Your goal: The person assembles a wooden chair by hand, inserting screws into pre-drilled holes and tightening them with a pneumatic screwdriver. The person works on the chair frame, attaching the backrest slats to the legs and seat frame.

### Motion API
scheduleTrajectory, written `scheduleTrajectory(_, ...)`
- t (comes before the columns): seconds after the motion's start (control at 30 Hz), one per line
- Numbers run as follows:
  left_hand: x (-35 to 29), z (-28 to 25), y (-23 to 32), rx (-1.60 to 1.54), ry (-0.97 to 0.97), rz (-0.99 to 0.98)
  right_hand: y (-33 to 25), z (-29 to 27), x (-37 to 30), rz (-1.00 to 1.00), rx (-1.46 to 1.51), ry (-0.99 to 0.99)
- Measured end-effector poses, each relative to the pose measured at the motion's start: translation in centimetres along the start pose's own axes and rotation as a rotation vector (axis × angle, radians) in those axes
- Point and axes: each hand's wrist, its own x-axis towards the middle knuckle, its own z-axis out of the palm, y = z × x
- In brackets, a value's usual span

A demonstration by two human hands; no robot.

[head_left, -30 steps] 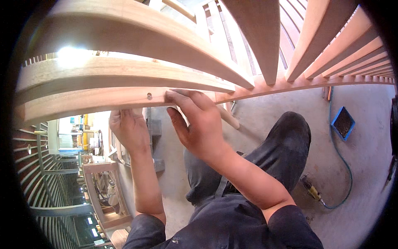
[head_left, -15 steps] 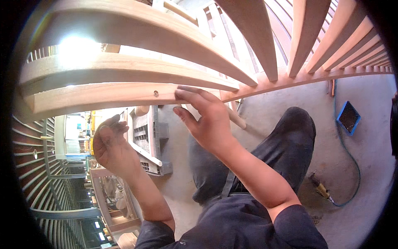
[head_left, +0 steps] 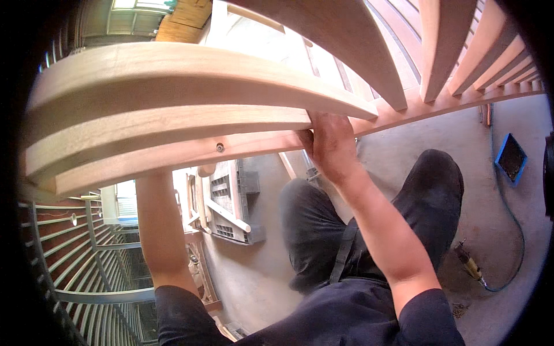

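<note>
Broadly, a frame (head_left: 300, 92) of pale wood spans the upper view, above the floor (head_left: 257, 268) and in front of the person's knees (head_left: 441, 173); what bears it is out of sight. Its rail (head_left: 254, 145) runs from the left end toward the far right, with slats (head_left: 167, 124) meeting it in a row and a small round hole (head_left: 220, 147) in its near face. The right hand (head_left: 332, 143) lies against the rail beside the slat ends, its fingers hidden by the wood, so whether they close on it cannot be told; the left forearm (head_left: 164, 230) rises to the rail's lower edge nearer the left end, its hand concealed behind. The two hands are set apart along the rail. Judged by thickness and span, the frame is probably heavy as a whole and stiff lengthwise, with little give under the palm. The surface appears smooth and dry, likely to slide under light contact yet to offer fair friction to a firm grasp. The slat joints are presumably the weaker parts, and a knock could dent the edges. The rail seems the soundest hold, with the hands spread wide to resist twisting. Toward the floor's right side lie a tool (head_left: 470, 268), its hose (head_left: 508, 245) and a blue tray (head_left: 521, 172).
</note>
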Motion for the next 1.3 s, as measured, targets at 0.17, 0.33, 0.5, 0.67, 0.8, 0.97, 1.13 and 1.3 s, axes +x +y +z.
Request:
scheduleTrajectory(0.17, 1.2, 0.5, -0.1, 0.039, 0.047, -0.028, 1.2, 0.2, 0.3, -0.058, -0.038, -0.026)
scheduleTrajectory(0.33, 2.2, 0.4, 0.4, 0.067, 0.062, -0.037, 1.2, -0.2, 0.6, -0.121, -0.056, 0.020)
scheduleTrajectory(0.5, 2.8, 0.3, 0.7, 0.084, 0.068, -0.042, 1.6, -0.1, 0.5, -0.112, -0.048, -0.011)
scheduleTrajectory(0.67, 3.0, -0.1, 1.0, 0.092, 0.077, -0.043, 1.7, 0.2, 0.3, -0.135, -0.032, 0.020)
scheduleTrajectory(0.8, 3.5, 0.0, 0.9, 0.085, 0.075, -0.044, 1.8, 0.0, 0.4, -0.126, -0.023, 0.000)
scheduleTrajectory(0.97, 3.8, 0.0, 0.9, 0.084, 0.087, -0.046, 1.8, -0.1, 0.5, -0.117, -0.025, -0.018)
scheduleTrajectory(1.13, 3.2, 0.2, 1.0, 0.079, 0.110, -0.059, 1.7, 0.1, 0.1, -0.099, -0.080, -0.044)
scheduleTrajectory(1.3, -0.2, 0.7, 0.7, 0.023, 0.174, -0.083, 1.9, -0.1, 0.4, -0.146, -0.084, -0.023)
